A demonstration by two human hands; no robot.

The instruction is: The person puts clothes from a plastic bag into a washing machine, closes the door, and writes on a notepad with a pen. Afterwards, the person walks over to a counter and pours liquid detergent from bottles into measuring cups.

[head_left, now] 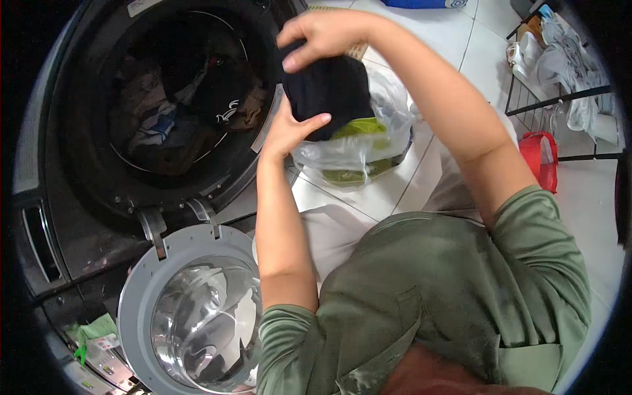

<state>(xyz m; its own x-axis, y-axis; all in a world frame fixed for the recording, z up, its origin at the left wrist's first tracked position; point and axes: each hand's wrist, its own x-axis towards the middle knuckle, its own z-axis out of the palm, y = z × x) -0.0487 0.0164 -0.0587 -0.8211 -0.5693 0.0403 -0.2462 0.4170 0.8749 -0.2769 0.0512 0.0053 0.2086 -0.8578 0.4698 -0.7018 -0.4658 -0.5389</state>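
Nearest is the person's green shirt [434, 283], with both bare arms reaching forward from its sleeves. Beyond it, the left hand [289, 128] grips the lower left edge of a folded black cloth [336, 92], thumb across its front. The right hand [322, 38] grips the same cloth's upper edge between thumb and fingers. The cloth is above a clear plastic bag [395, 135] with olive-green material inside, on the tiled floor [421, 187]. To the left, the washer door [135, 322] hangs open; farther on, mixed laundry [155, 122] lies inside the drum.
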